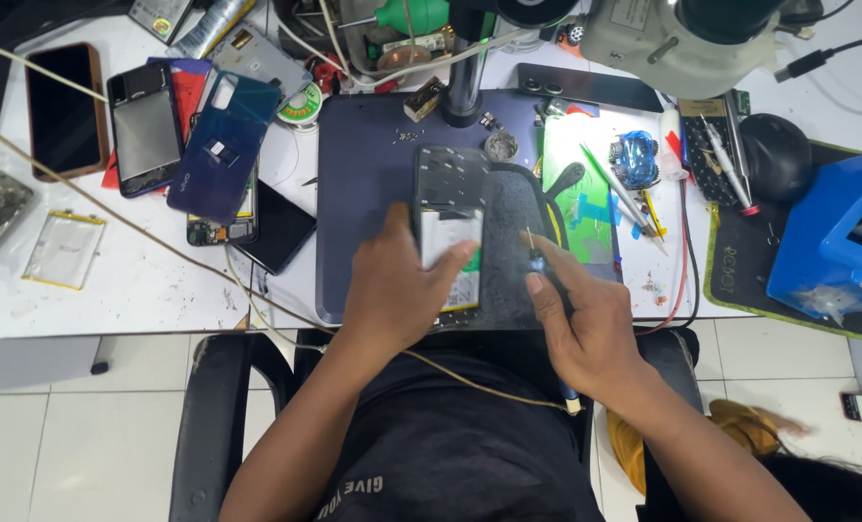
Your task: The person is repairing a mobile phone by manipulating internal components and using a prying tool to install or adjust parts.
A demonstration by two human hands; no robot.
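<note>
Phone: opened phone (450,227), back off, white battery showing, lies lengthwise on dark work mat (363,193) at desk centre, just under microscope post (465,87).
L hand: left hand (392,285) flat on phone's lower half, thumb across battery, pressing it down; fingers wrapped on phone's edge, not lifting.
R hand: right hand (586,324) just R of phone, fingers pinched shut on thin tool (531,242), tip pointing up-left, near phone's R edge; can't tell if tip touches.
Mat R side: green sheet (576,188), blue tape roll (636,159), tweezers (624,193).
Desk L: blue back cover (223,145), cracked phone (144,126), brown-cased phone (64,108), loose battery (64,249) well apart.
Far R: blue bin (832,242), black mouse (777,155).
Cable: yellowish wire (160,242) runs across desk L to lap.
</note>
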